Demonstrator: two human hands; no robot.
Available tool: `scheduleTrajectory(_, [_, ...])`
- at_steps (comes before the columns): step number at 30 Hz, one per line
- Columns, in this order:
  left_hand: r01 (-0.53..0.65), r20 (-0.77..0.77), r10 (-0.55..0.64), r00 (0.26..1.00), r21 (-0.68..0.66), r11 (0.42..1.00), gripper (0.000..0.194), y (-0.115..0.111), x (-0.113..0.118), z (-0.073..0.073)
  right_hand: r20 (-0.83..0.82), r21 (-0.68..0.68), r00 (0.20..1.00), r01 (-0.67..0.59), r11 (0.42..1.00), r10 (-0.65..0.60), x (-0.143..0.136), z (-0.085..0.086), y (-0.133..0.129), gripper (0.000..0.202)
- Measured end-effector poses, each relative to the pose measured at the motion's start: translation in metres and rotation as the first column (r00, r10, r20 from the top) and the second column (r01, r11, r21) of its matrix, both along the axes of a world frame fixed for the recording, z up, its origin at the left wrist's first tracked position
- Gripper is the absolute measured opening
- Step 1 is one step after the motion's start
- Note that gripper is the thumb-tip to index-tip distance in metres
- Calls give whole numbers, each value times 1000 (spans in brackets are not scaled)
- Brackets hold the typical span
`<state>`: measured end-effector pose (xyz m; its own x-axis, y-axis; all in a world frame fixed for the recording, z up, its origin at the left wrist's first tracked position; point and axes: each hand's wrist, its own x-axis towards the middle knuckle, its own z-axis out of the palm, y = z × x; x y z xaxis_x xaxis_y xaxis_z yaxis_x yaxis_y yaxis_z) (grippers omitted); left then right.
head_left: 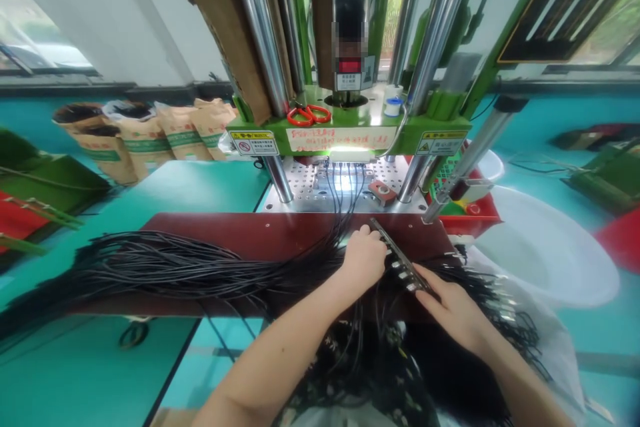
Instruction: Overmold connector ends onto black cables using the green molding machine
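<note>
My right hand [453,303] is closed around the near end of a narrow dark metal bar [397,250], thumb on one side and fingers on the other. The bar slants away from me, and several silver cable connectors [405,273] stick out along its left side. My left hand [367,255] is curled at the bar's far part; its fingertips are partly hidden, and I cannot make out what they pinch. A thick bundle of black cables [190,267] lies across the brown board [300,230], passing under my left wrist. More cables with silver ends [500,300] lie right of my right hand.
A green press with steel columns [277,180] stands ahead, its perforated plate [300,187] lit and cables running into it. Red-handled scissors [309,115] rest on its crosspiece. A brown-topped block [383,192] sits on the plate. At right are a red basket [475,225] and white tub [595,267].
</note>
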<state>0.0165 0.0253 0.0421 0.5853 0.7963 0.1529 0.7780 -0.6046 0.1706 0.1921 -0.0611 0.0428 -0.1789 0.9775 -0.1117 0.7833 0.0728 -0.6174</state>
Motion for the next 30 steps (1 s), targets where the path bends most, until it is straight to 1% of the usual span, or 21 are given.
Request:
scheduleTrajectory(4, [19, -56, -21, 998, -43, 999, 19, 3, 1, 5, -17, 9, 1000, -1, 1000, 1, -1, -1, 1, 47])
scheduleTrajectory(9, [84, -93, -93, 991, -97, 992, 18, 9, 2, 10, -9, 25, 1000, -29, 999, 30, 0, 1, 1, 47])
scheduleTrajectory(16, [88, -23, -93, 995, -155, 984, 19, 12, 4, -2, 68, 41, 990, -130, 991, 128, 2, -2, 4, 53])
scheduleTrajectory(18, [84, -6, -86, 996, -155, 984, 20, 11, 3, -3, 98, 46, 983, -160, 986, 155, 3, 2, 5, 53])
scheduleTrajectory(20, [97, 31, -93, 995, -159, 983, 19, 12, -1, -2, 149, 21, 969, -201, 979, 196, 6, 11, 7, 51])
scheduleTrajectory(21, [108, 73, -97, 993, -164, 981, 18, 14, -4, -1, 186, -8, 957, -226, 974, 224, 8, 17, 11, 48])
scheduleTrajectory(23, [120, 217, -80, 973, -177, 977, 21, 21, -15, 1, 264, -50, 934, -235, 971, 240, 12, 30, 24, 42])
scheduleTrajectory(24, [102, 309, -42, 950, -181, 978, 26, 28, -22, 2, 291, -47, 932, -212, 976, 217, 13, 36, 34, 41])
scheduleTrajectory(25, [55, 401, 21, 916, -178, 982, 29, 35, -29, 2, 298, -22, 937, -182, 983, 181, 14, 40, 48, 40])
scheduleTrajectory(26, [-25, 482, 106, 870, -170, 985, 30, 43, -38, 1, 284, 24, 950, -146, 989, 133, 13, 43, 64, 39])
scheduleTrajectory(27, [-131, 547, 201, 813, -165, 978, 29, 52, -45, -2, 246, 84, 965, -109, 990, 86, 10, 43, 84, 38])
scheduleTrajectory(29, [-340, 622, 376, 687, -182, 922, 26, 67, -58, -9, 132, 205, 991, -45, 978, 18, -1, 38, 129, 34])
scheduleTrajectory(30, [-407, 631, 439, 639, -207, 890, 28, 73, -61, -13, 75, 255, 997, -7, 967, -12, -10, 34, 154, 33])
